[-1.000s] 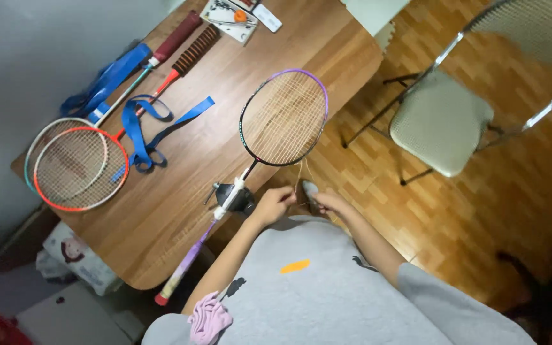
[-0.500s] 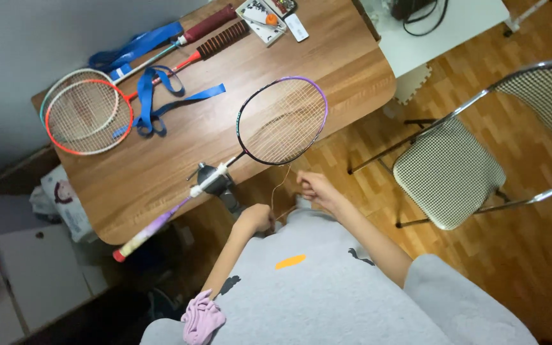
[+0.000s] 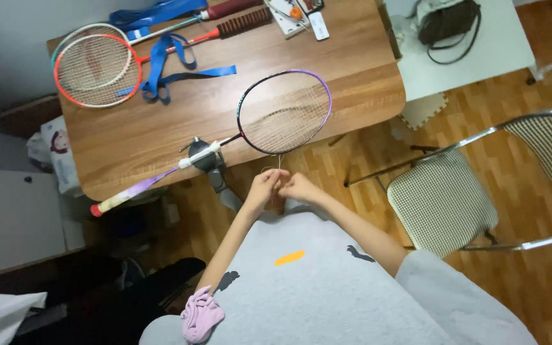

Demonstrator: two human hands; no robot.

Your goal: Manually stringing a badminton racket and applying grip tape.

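A black and purple badminton racket lies over the front edge of the wooden table, its shaft held in a black clamp. A thin loose string hangs from the bottom of its head. My left hand and my right hand meet just below the racket head, fingers pinched on that string. A pink cloth sits at my left hip.
Two more rackets, orange and white, lie at the table's far left with blue straps. Small tools and a card sit at the back. A metal folding chair stands to the right; a white desk with a black bag behind.
My left hand rose from near my body to meet the right hand under the racket head. The camera view shifted, showing more of the floor at the left.
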